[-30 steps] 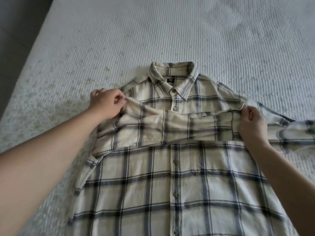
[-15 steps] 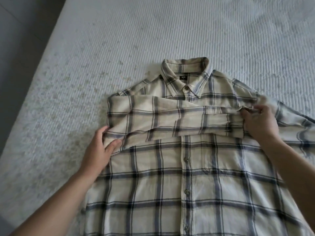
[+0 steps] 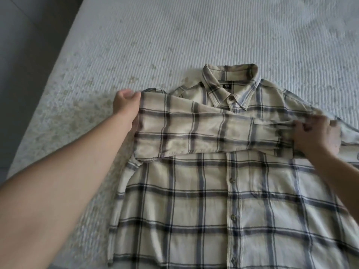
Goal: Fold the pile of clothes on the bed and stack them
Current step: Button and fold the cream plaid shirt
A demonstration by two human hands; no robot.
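A plaid shirt [image 3: 223, 191] lies buttoned and face up on the bed [image 3: 174, 35], its sleeve [image 3: 204, 133] folded across the chest. The left hand [image 3: 126, 102] curls round the fold at the shoulder; the right hand [image 3: 316, 134] pinches the cuff end. To do this well, I'd pull the sleeve taut and level just below the collar [image 3: 231, 82], with its fold at the shirt's side edge, then press it flat before taking the other sleeve.
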